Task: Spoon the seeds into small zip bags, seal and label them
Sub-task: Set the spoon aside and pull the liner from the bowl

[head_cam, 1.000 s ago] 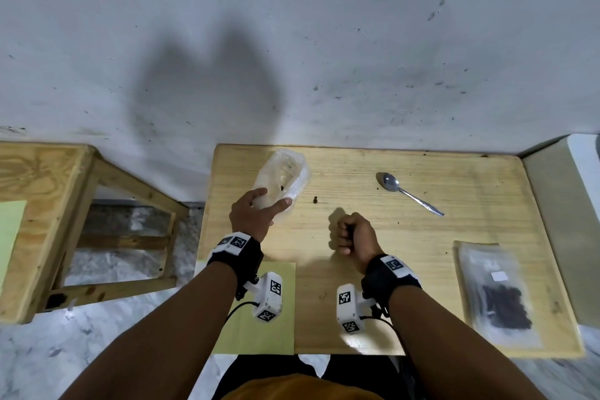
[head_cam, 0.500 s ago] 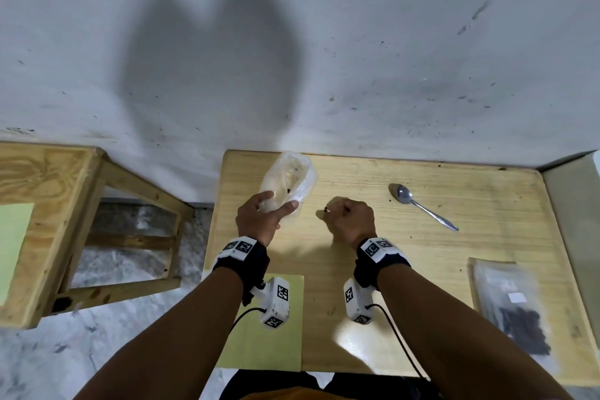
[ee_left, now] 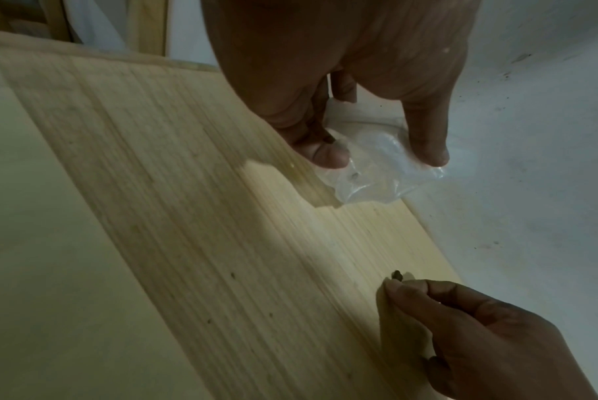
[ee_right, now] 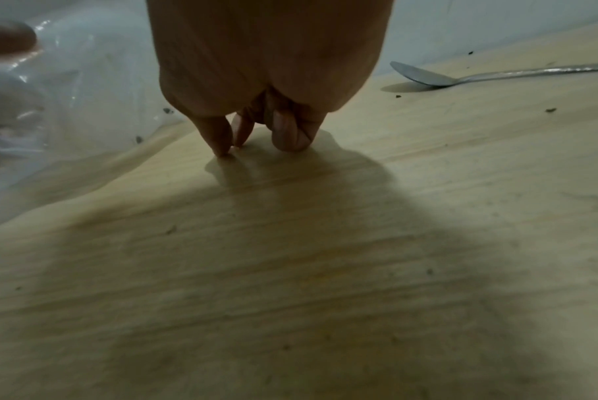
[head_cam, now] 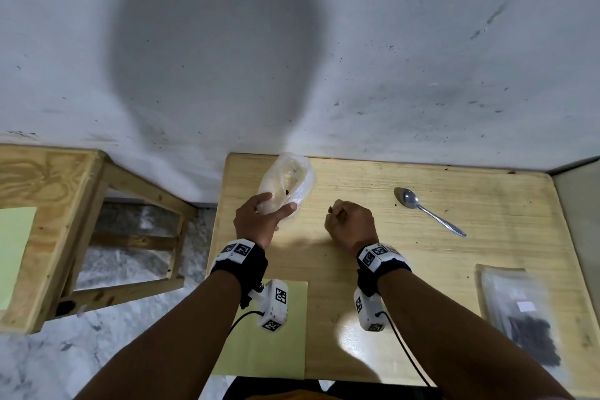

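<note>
Your right hand has slid up beside the bag, fingertips pinching a dark seed at frame centre; your left hand grips the clear zip bag.

no readable text, brand or number anywhere. wrist bands and camera units carry black-and-white square marker patterns only. white label on the seed bag shows no legible writing.

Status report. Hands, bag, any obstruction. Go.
Left hand holds the clear bag. Right hand pinches a stray seed at the table. Spoon idle, right. Nothing between seed and bag.
</note>
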A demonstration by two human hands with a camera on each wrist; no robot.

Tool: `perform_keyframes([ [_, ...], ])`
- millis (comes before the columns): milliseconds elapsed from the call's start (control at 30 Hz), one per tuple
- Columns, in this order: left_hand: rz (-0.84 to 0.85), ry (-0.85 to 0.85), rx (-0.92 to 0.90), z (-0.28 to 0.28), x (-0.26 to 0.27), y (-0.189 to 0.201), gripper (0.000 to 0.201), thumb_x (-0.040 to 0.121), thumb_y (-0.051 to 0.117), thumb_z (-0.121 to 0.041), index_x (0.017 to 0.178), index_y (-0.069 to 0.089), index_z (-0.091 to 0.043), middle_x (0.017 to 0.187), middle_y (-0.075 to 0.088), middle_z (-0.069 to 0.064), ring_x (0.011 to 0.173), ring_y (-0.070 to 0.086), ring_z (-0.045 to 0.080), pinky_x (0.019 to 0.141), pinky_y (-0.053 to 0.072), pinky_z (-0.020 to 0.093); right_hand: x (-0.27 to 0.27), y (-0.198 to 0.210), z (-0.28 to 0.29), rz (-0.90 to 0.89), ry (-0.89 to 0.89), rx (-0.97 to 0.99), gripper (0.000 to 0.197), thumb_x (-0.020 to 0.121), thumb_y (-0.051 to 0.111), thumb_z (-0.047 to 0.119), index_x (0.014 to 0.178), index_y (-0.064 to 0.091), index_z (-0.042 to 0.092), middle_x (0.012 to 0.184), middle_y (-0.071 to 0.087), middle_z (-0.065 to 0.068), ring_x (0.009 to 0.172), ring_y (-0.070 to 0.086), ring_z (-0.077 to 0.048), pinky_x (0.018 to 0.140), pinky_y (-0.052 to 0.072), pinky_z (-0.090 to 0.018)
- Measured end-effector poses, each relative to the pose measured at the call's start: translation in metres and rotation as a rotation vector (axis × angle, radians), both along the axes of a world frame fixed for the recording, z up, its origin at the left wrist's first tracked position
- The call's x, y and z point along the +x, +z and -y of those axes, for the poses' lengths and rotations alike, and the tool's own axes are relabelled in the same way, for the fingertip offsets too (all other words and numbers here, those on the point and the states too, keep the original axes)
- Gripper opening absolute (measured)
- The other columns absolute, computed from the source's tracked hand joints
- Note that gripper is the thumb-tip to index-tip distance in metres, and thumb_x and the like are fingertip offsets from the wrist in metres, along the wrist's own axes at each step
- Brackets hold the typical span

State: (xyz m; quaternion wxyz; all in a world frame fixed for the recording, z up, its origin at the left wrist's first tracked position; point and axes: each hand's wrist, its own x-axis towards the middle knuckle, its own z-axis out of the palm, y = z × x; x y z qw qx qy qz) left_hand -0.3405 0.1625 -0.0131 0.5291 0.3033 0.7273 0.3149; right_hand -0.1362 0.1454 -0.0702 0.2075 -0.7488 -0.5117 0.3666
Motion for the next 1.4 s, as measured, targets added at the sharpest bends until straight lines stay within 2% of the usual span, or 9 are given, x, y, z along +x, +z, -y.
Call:
perform_keyframes([
  [200,-0.012,-0.008,0.001,-0.002,0.002,0.001,0.065,0.057,0.094,-0.037,0.115,0.069,-0.022,0.123,0.062,0.003,0.077,0.07,0.023,0.05,0.049,0.012,0.0,-0.002,-0.006,0.06,-0.05,-0.058,0.03,0.074,0.082,0.037,0.092,0.066,0.019,0.101,0.069,0.005,0.092,0.062,-0.017,0.086,0.049,-0.028],
  [533,-0.01,0.011,-0.004,-0.005,0.0,-0.003,0.066,0.056,0.094,-0.035,0.115,0.07,-0.02,0.121,0.065,0.004,0.079,0.069,0.026,0.048,0.048,0.012,-0.003,0.002,-0.012,0.071,0.071,0.013,0.009,0.085,0.07,0.021,0.084,0.065,0.013,0.089,0.07,0.001,0.084,0.061,-0.02,0.077,0.047,-0.028],
  [700,-0.018,0.011,-0.004,-0.006,-0.001,-0.004,0.067,0.054,0.095,-0.037,0.115,0.07,-0.022,0.121,0.065,0.006,0.088,0.071,0.028,0.049,0.05,0.014,-0.003,0.007,-0.009,0.033,0.126,0.014,0.009,0.089,0.059,0.014,0.081,0.061,0.015,0.078,0.067,0.011,0.07,0.058,0.002,0.061,0.039,-0.013],
  [767,-0.015,0.011,-0.006,-0.006,-0.002,-0.005,0.067,0.054,0.095,-0.038,0.115,0.07,-0.022,0.122,0.065,0.006,0.087,0.071,0.028,0.05,0.05,0.014,-0.004,0.01,-0.01,-0.07,0.028,0.023,0.015,0.093,0.056,0.02,0.079,0.061,0.016,0.074,0.069,0.012,0.067,0.06,0.008,0.061,0.04,-0.011],
  [867,-0.01,0.015,-0.003,-0.006,-0.001,-0.004,0.068,0.054,0.094,-0.039,0.115,0.07,-0.022,0.123,0.063,0.006,0.089,0.071,0.029,0.049,0.05,0.012,0.005,0.015,-0.01,-0.438,-0.321,-0.061,0.026,0.094,0.053,0.023,0.069,0.061,0.019,0.064,0.063,0.007,0.061,0.057,-0.015,0.06,0.045,-0.025],
  [1033,-0.001,0.004,-0.001,-0.004,0.001,-0.002,0.066,0.056,0.094,-0.038,0.115,0.069,-0.023,0.125,0.061,0.003,0.085,0.072,0.026,0.05,0.05,0.014,0.028,0.029,-0.003,-1.143,-0.638,-0.28,0.01,0.076,0.039,0.011,0.067,0.038,0.016,0.059,0.034,0.0,0.041,0.022,-0.011,0.038,0.015,-0.016],
  [1200,0.004,0.001,-0.004,-0.002,0.002,-0.002,0.066,0.056,0.094,-0.037,0.115,0.069,-0.022,0.125,0.062,0.003,0.083,0.072,0.025,0.051,0.05,0.014,0.027,0.021,-0.004,-0.839,-0.543,-0.285,0.02,0.077,0.039,0.003,0.061,0.048,0.011,0.053,0.04,-0.002,0.042,0.029,-0.016,0.041,0.024,-0.019],
  [1300,0.001,0.003,-0.007,-0.001,0.002,-0.003,0.065,0.057,0.094,-0.036,0.115,0.069,-0.022,0.124,0.062,0.003,0.087,0.071,0.028,0.047,0.047,0.01,0.021,0.01,-0.008,-0.478,-0.33,-0.141,0.026,0.08,0.06,0.007,0.06,0.072,0.016,0.074,0.071,0.003,0.068,0.065,-0.018,0.063,0.052,-0.026],
  [1400,0.004,0.008,-0.012,-0.001,0.0,-0.003,0.064,0.057,0.094,-0.036,0.115,0.069,-0.022,0.122,0.062,0.002,0.087,0.071,0.028,0.048,0.048,0.011,0.013,0.002,-0.008,-0.342,-0.2,-0.066,0.004,0.075,0.08,0.019,0.079,0.079,0.021,0.08,0.075,0.006,0.069,0.069,-0.009,0.072,0.056,-0.022],
])
